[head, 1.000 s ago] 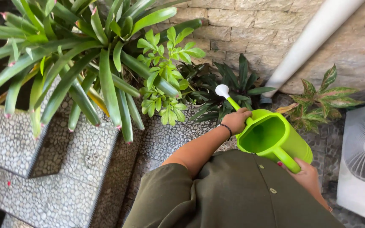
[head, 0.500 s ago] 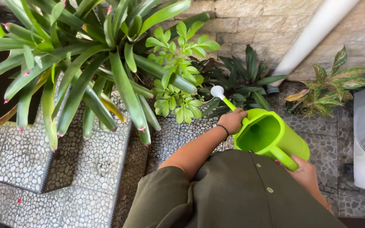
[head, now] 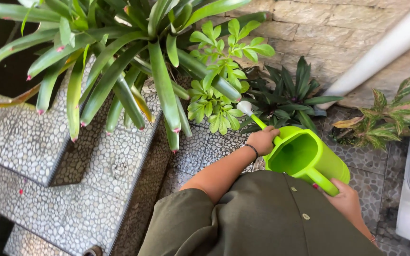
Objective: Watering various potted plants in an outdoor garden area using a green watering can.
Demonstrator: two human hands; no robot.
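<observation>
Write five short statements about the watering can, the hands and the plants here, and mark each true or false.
1. The watering can is lime green. True.
2. The left hand grips the spout near its base. True.
3. The right hand rests on the white pipe. False: it holds the can's handle.
4. The white spout tip points toward the small leafy plant. True.
5. The can has a lid on. False: its top is open and the inside shows.
</observation>
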